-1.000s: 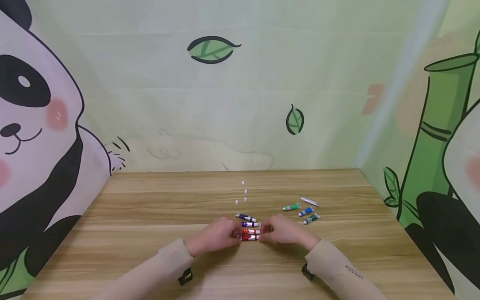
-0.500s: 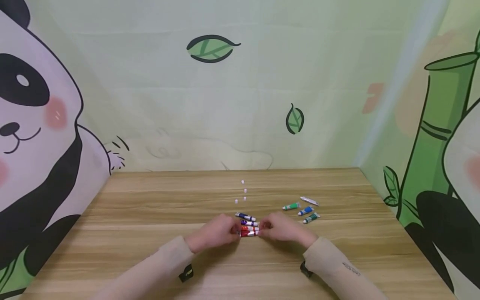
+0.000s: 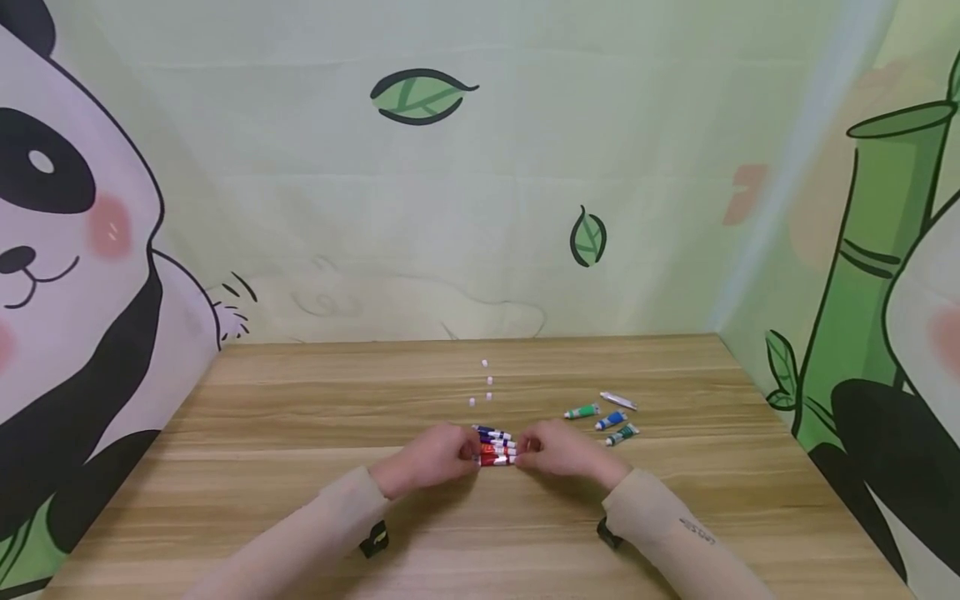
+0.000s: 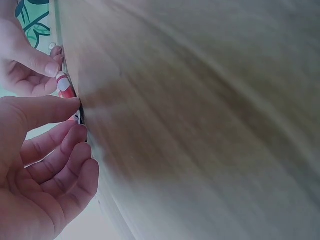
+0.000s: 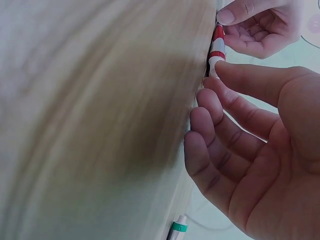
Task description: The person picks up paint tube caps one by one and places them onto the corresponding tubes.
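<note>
Three paint tubes [image 3: 498, 450] have slid farther, so they bunch beside the dark-blue tube [image 3: 492, 432]; your left hand [image 3: 433, 456] and right hand [image 3: 564, 450], loosely curled, pinch opposite ends of the near red tube [image 3: 495, 461].

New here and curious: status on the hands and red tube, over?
Left hand and right hand pinching opposite ends. Red tube between them. Orange tube close behind, possibly obstructing.

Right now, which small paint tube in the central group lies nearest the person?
The red-and-white paint tube; the orange tube, purple tube and navy tube lie behind it.
</note>
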Demonstrator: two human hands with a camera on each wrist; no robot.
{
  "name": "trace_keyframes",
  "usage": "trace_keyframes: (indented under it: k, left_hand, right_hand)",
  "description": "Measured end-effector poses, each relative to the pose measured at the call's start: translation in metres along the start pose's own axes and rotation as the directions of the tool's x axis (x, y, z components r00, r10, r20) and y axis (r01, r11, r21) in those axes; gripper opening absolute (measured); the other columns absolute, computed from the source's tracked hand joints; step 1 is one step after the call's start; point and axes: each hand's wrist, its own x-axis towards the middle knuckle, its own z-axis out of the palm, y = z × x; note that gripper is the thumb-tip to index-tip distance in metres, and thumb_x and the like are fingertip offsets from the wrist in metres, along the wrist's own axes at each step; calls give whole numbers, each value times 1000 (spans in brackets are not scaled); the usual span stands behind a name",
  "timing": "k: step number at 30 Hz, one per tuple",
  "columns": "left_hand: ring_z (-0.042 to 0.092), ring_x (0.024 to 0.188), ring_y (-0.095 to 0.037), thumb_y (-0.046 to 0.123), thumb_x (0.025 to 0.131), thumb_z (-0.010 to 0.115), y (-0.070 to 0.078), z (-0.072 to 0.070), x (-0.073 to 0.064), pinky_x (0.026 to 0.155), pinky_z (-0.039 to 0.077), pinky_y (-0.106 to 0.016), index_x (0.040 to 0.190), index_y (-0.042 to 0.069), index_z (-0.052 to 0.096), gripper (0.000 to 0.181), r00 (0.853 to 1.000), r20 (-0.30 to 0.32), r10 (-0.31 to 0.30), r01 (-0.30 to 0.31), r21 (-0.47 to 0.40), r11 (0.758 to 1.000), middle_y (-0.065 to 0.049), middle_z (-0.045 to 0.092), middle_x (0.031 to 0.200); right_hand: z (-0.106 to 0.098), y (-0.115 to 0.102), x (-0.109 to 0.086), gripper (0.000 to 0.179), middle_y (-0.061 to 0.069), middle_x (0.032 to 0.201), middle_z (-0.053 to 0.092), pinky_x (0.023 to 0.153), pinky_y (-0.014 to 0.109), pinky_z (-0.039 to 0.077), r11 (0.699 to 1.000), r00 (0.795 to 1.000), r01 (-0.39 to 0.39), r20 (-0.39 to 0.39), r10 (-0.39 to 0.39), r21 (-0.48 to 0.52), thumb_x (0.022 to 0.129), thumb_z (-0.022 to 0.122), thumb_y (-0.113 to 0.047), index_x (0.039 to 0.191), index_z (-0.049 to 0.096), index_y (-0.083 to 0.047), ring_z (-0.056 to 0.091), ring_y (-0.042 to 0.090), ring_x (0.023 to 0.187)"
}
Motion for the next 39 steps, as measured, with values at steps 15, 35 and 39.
trace_keyframes:
  k: [15,35,39]
  left_hand:
    - [62,78,-12,9,89,73,-11,-11,-7,71,54,-28,104,5,71,16,998,-12,-59,59,-52,997,-1,69,89]
    - [59,69,-11,9,90,73,-23,-27,-12,62,53,-27,101,2,70,14,990,-62,-124,120,-72,990,-1,67,84]
    - [59,68,-11,9,90,73,-24,-29,-12,61,52,-26,100,2,70,13,988,-67,-139,135,-70,988,1,66,83]
  right_hand:
    - [-5,5,-5,5,-5,75,61,57,31,49,996,997,-78,20,77,39,95,70,-20,92,70,-17,57,13,63]
    - [-30,24,-21,6,-4,82,64,60,28,50,997,997,-55,-58,58,55,96,68,-16,96,71,-10,58,10,64]
    - [-40,27,-24,5,-4,82,66,61,28,49,999,995,-34,-94,35,15,95,69,-14,94,71,-10,56,8,68]
